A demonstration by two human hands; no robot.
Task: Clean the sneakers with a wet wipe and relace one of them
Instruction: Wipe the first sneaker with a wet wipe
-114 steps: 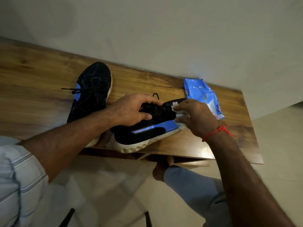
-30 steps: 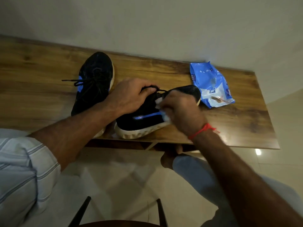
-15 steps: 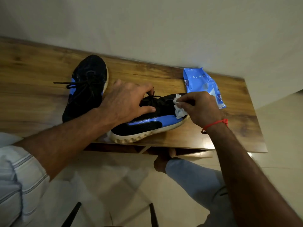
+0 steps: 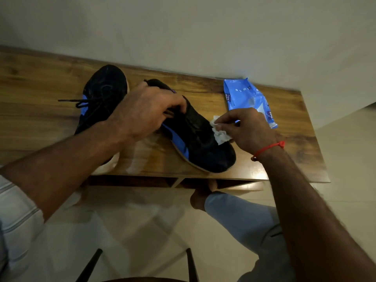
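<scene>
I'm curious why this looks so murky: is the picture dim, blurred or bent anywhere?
Head view: dim, warm light; the table shows pale glare near its front edge; the left hand and the floor below look smeared by motion; the wide lens bows the table's edges.

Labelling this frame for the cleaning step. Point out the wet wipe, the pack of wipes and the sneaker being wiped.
wet wipe (image 4: 220, 135): head view, on the crumpled white part below the fingers.
pack of wipes (image 4: 245, 95): head view, on its blue front.
sneaker being wiped (image 4: 200, 143): head view, on the black upper near the toe.
</scene>
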